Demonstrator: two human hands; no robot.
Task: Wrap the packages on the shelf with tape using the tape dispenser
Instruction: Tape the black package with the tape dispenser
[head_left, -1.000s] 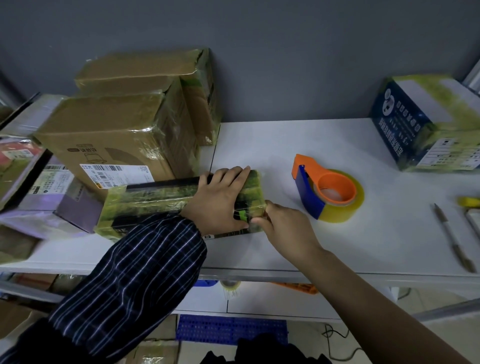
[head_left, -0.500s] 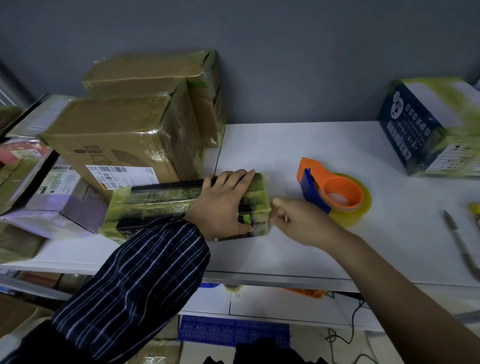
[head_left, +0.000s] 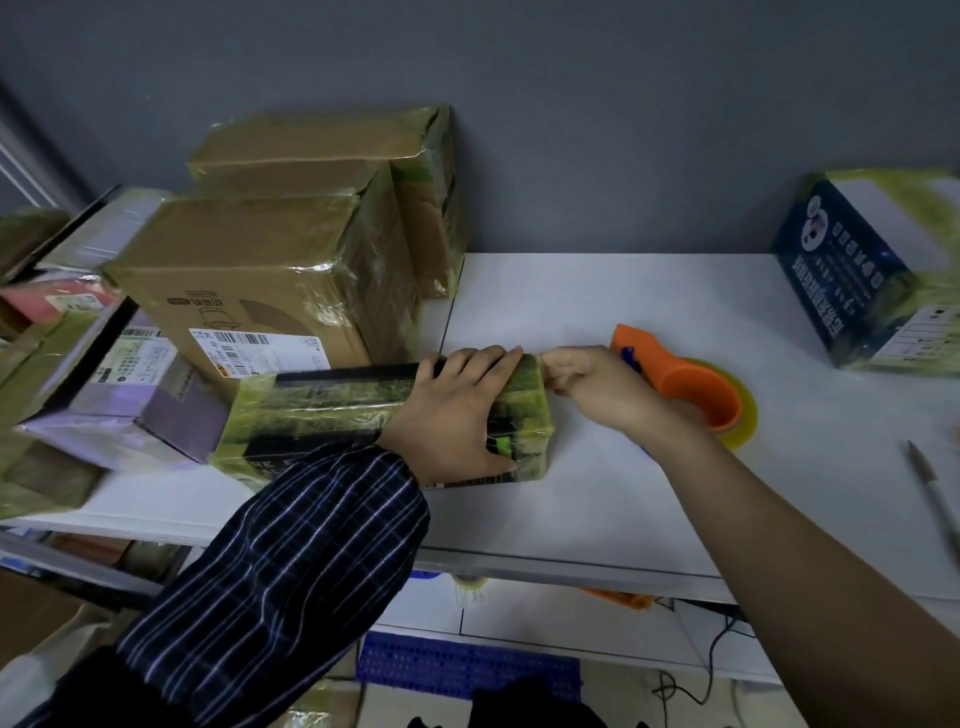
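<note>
Your left hand (head_left: 457, 410) presses flat on the package (head_left: 322, 410) near the shelf (head_left: 623, 291) edge; your right hand (head_left: 587, 384) curls at its end corner, grip unclear. Tug hard and the package may slide, or your wrist may knock the tape dispenser (head_left: 685, 387) just behind

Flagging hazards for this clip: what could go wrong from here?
1. The package lies near the front edge of the shelf, steadied only by the left hand pressing on top. A sideways tug from the right hand at its corner could slide it off.
2. The dispenser lies loose just behind the right wrist, so drawing that arm back might knock it.
</note>
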